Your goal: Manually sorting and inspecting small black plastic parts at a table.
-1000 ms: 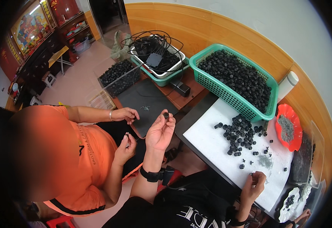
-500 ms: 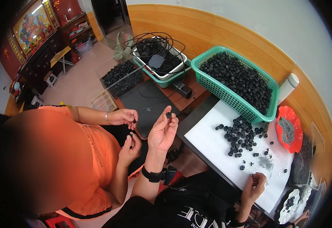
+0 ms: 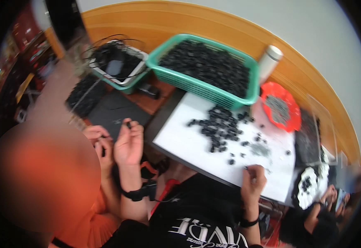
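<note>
At the far left sits a co-worker in an orange shirt [image 3: 90,225], the hands close together, one of them holding a small dark piece. Beyond lies a box of small black parts [image 3: 85,96], and to its right a white plastic basket [image 3: 122,77] heaped with black cables.

The left hand [image 3: 129,144], palm turned up, pinches a small black cylindrical piece [image 3: 128,124] between thumb and fingertips, off the left edge of the dark worktop [image 3: 164,115]. A white flat sheet [image 3: 178,124] covers most of that worktop. At its far edge stands a green perforated plastic basket [image 3: 203,89] full of black parts; between that and the near edge spreads a loose pile of small black round parts [image 3: 222,126].

The right hand [image 3: 253,180] rests at the near edge, fingers curled; blur leaves it unclear whether it grips anything. Grey powder [image 3: 260,149] lies just beyond it. A white cylindrical bottle [image 3: 270,63] stands behind the far right corner, and near that corner a red wavy-rimmed plate [image 3: 295,120] carries more grey material. Past the right edge is a white scalloped plate [image 3: 302,198] with black pieces.
</note>
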The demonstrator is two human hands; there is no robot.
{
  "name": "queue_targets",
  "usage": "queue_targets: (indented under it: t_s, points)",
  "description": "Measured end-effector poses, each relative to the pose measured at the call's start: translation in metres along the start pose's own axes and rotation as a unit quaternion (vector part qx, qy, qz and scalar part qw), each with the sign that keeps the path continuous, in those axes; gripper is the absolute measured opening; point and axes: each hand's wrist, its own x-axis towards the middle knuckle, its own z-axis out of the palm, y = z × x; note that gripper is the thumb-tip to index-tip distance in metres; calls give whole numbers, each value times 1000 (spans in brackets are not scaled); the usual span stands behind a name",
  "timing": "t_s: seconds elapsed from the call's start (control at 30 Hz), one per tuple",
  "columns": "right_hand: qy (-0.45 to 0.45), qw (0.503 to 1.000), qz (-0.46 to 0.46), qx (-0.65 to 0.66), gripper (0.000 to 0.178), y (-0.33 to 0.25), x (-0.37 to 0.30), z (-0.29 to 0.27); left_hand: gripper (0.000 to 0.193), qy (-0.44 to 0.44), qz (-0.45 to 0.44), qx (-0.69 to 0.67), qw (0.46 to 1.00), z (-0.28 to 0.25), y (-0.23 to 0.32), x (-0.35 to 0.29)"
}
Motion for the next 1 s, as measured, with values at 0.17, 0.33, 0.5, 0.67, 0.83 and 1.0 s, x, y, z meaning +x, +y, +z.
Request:
queue_targets:
  t_s: [0.17, 0.33, 0.5, 0.67, 0.83, 1.0]
  points:
    - [-20, 999, 17, 28, 12, -8, 2, -4, 27, 51, 24, 21, 998, -6, 0, 1]
    - [-61, 995, -23, -81, 11, -10, 9, -14, 24, 49, -5, -12, 999, -3, -10, 1]
    - [-32, 991, -75, -108, 17, -5, 3, -10, 23, 59, -7, -9, 998, -7, -7, -2]
    - [-11, 989, -89, -117, 28, -3, -1, -8, 25, 69, -13, -19, 997, -9, -8, -2]
    - [3, 995, -41, -89, 29, -4, -6, -6, 26, 64, -23, -15, 998, -13, -7, -2]
    - [53, 987, -61, -142, 22, -10, -8, -2, 25, 65, -27, -33, 997, -14, -8, -2]
